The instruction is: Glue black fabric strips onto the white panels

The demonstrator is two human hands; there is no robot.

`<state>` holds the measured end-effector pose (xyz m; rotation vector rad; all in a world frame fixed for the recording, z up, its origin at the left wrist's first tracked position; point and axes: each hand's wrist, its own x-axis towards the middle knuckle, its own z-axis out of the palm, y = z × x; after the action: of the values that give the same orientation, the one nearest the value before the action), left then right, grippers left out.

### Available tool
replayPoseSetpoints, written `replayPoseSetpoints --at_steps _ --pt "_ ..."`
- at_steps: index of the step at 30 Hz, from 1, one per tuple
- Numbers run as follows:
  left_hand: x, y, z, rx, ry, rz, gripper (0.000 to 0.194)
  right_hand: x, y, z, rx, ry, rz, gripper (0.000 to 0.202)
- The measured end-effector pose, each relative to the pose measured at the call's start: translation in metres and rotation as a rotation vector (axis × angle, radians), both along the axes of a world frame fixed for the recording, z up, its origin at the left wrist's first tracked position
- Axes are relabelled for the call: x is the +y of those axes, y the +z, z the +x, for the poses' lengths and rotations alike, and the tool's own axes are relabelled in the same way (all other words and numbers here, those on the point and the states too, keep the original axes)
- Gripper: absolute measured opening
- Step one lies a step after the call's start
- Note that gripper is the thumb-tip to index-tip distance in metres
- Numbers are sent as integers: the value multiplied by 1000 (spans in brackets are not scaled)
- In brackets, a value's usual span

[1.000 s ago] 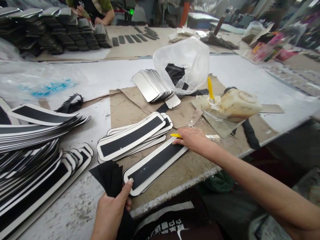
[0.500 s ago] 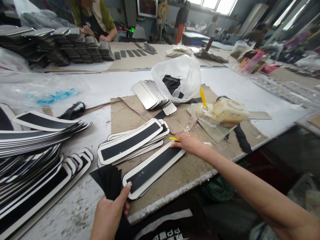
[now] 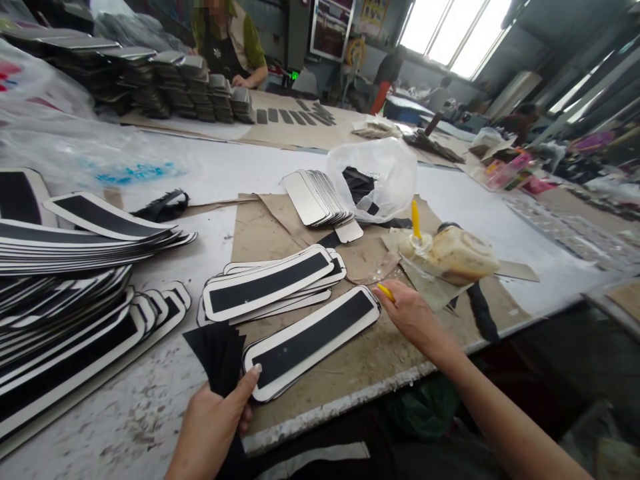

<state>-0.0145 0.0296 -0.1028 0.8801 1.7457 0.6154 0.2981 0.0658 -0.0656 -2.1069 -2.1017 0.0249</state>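
Note:
A fan of black fabric strips point(image 3: 219, 355) is gripped in my left hand point(image 3: 213, 417). The thumb of that hand rests on the near-left end of a long white-edged panel with a black centre point(image 3: 315, 341), which lies on top of one or more like it. My right hand point(image 3: 413, 315), just past the panel's far-right end, is closed on a yellow tool point(image 3: 385, 293); only one short end shows, and the rest is hidden in the fingers. Behind the panel lies a loose pile of similar panels point(image 3: 273, 283).
Tall stacks of black-and-white panels point(image 3: 75, 353) fill the left. A stained plastic jug point(image 3: 465, 252) lies at right, by white paste and an upright yellow handle point(image 3: 415, 219). Pale plates point(image 3: 305, 200) and a plastic bag point(image 3: 395, 167) stand behind. A co-worker point(image 3: 233, 47) is across the table.
My right hand has moved right, off the panel's far end, with the yellow tool still in it. My left hand keeps its hold. The whole view has shifted slightly.

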Motion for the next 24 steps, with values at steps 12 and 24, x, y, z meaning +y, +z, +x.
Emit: replayPoseSetpoints --at_steps 12,24 --pt "-1 -1 -2 -35 -11 -14 43 -14 -7 -21 211 13 185 31" --pt "-7 12 4 -223 228 110 42 -14 27 -29 914 -432 -130 40"
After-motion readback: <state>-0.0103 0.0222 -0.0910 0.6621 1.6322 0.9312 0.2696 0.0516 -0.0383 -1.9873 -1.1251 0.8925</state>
